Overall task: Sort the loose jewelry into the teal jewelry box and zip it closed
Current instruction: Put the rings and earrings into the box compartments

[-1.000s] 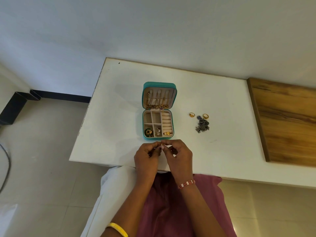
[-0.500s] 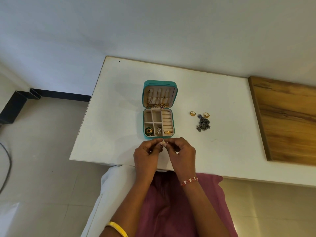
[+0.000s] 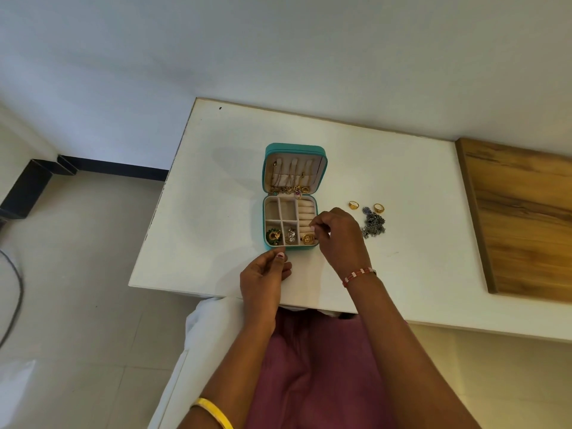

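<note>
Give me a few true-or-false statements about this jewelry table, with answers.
1. The teal jewelry box is open. True.
2. Two gold rings lie on the table right of the box. True.
3. The dark beaded piece sits inside the box. False: it lies on the table beside the rings.
4. The right hand is over the wooden board. False: it is at the box's right edge.
5. Every compartment is filled. False: the back two look empty.

Likely a home room: plain white wall, pale tiled floor, white laminate table, wooden panel.
</note>
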### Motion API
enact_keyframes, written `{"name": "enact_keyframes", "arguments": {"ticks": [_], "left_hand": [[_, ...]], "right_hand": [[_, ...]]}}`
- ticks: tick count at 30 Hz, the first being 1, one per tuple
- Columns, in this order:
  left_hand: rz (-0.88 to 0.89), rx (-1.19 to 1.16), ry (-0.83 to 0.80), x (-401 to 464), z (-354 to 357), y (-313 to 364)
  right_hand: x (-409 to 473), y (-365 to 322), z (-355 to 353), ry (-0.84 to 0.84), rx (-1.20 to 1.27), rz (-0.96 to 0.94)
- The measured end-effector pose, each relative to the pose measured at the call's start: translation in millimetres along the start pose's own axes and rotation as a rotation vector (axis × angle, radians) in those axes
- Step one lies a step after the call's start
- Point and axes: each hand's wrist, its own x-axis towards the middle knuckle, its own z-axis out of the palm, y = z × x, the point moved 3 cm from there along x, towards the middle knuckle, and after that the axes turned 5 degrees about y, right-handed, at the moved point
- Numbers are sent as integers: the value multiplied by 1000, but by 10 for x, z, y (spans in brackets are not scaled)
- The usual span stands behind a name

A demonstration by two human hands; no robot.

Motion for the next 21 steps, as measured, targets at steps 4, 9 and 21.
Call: {"name": "enact_keyframes", "arguments": {"ticks": [4,9,21], "left_hand": [[-9,-3,-1,8,4,-2],[-9,8,4,9,6,-11],[-7,6,-1,7,4,-11]], "right_hand": [[-17,25,-57,24,20,52],[-152,-1,1,-33,-5,23],[-173,-152,44,-93,-225,-123]]}}
